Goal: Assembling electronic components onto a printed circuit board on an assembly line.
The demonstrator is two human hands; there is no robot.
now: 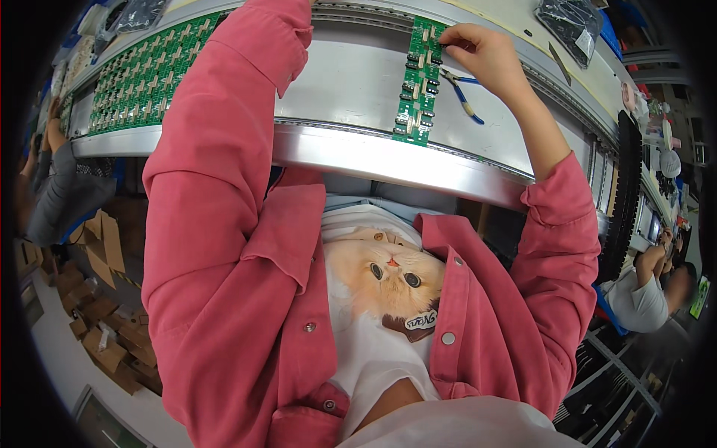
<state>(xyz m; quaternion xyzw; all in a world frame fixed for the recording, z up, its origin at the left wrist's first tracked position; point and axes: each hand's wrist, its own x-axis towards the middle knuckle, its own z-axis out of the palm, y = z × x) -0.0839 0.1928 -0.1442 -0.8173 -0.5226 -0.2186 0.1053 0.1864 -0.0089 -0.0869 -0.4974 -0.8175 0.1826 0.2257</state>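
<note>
A narrow green circuit board (410,112) lies across the metal conveyor track (336,86), carrying pale connectors and small black parts. At its far right edge is my right hand (482,58), thumb and fingertips pinched together beside the black parts. Whatever is between those fingertips is too small to make out. Side cutters or pliers with blue-and-yellow handles (469,106) lie on the track just right of the board, below my right hand. My left arm reaches forward past the top edge, so the left hand is out of sight.
Several populated green boards (153,78) sit side by side on the track at left. A clear bag of dark parts (571,28) and tweezers (559,63) lie beyond the far rail. Cardboard boxes (108,347) stand on the floor at left; other people work at both sides.
</note>
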